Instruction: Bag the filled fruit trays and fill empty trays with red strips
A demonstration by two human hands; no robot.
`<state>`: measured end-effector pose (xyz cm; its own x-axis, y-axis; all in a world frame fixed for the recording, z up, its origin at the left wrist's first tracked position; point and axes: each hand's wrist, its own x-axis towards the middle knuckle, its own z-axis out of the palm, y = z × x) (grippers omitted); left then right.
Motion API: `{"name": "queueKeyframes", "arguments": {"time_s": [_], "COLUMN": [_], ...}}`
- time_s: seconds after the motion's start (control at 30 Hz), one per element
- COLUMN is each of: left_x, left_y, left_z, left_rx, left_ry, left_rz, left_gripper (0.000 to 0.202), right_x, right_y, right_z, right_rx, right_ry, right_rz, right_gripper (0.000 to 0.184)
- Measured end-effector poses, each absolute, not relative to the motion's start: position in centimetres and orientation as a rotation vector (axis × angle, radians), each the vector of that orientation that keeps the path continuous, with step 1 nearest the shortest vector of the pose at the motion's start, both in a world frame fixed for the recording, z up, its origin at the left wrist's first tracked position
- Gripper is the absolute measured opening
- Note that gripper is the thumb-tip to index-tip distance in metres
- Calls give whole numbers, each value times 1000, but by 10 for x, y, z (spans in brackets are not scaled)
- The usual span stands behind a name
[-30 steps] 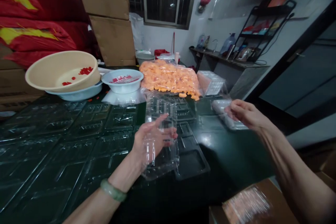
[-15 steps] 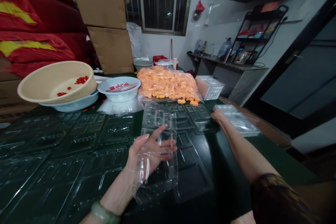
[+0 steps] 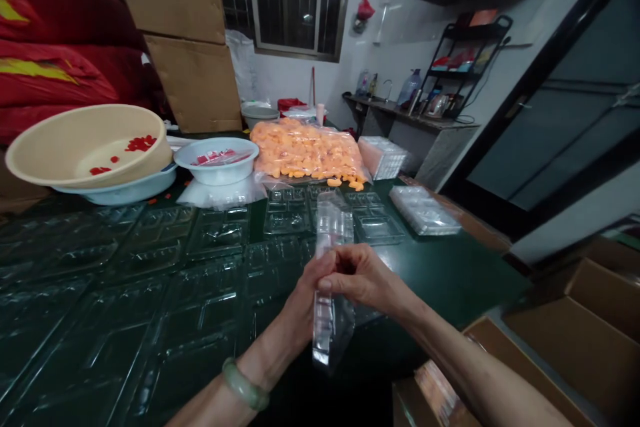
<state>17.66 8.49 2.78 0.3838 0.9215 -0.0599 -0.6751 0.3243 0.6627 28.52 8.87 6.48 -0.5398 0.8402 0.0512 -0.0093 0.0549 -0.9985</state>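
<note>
Both my hands grip a stack of clear plastic trays (image 3: 331, 280) held on edge above the dark green table (image 3: 440, 273). My left hand (image 3: 305, 303), with a green bangle at the wrist, holds it from the left with fingers wrapped round. My right hand (image 3: 357, 273) pinches the same stack from the right near its middle. Several clear compartment trays (image 3: 165, 260) lie flat across the table under and to the left of my hands.
A beige basin (image 3: 85, 143) with red bits and a white bowl (image 3: 216, 159) stand at the back left. A bag of orange pieces (image 3: 307, 150) lies behind. More stacked clear trays (image 3: 424, 210) sit at right. Cardboard boxes (image 3: 565, 340) stand at lower right.
My right hand has come back from the stacked trays at the right edge and joined my left hand. The clear stack has turned from lying flat in my left palm to standing on edge.
</note>
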Motion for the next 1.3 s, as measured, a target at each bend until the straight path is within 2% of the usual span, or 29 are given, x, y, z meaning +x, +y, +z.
{"name": "queueKeyframes", "arguments": {"time_s": [0.13, 0.23, 0.33, 0.43, 0.53, 0.73, 0.9, 1.07, 1.3], "left_x": [174, 172, 175, 180, 182, 155, 124, 125, 132], "left_y": [72, 68, 68, 70, 77, 108, 128, 134, 136], "left_z": [22, 22, 25, 30, 40, 52, 45, 38, 33], "left_rx": [587, 569, 602, 691, 790, 623, 637, 647, 654], "left_ry": [420, 383, 397, 478, 510, 652, 493, 411, 382], "left_rz": [1057, 1054, 1062, 1107, 1072, 1055, 974, 863, 797], "left_gripper": [62, 70, 62, 51, 56, 65, 72, 75, 73], "right_x": [294, 297, 293, 290, 300, 397, 501, 548, 553], "right_y": [88, 88, 80, 67, 56, 51, 54, 72, 122], "right_z": [56, 55, 62, 73, 84, 94, 46, -16, -14], "right_rx": [-806, -759, -831, -935, -941, -1173, -1391, -1618, -1770], "right_ry": [-1641, -1615, -1653, -1705, -1735, -1440, -1052, -906, -1115], "right_rz": [1638, 1687, 1615, 1350, 1168, 1213, 1455, 1574, 1680], "right_gripper": [33, 29, 26, 21, 20, 20, 27, 39, 36]}}
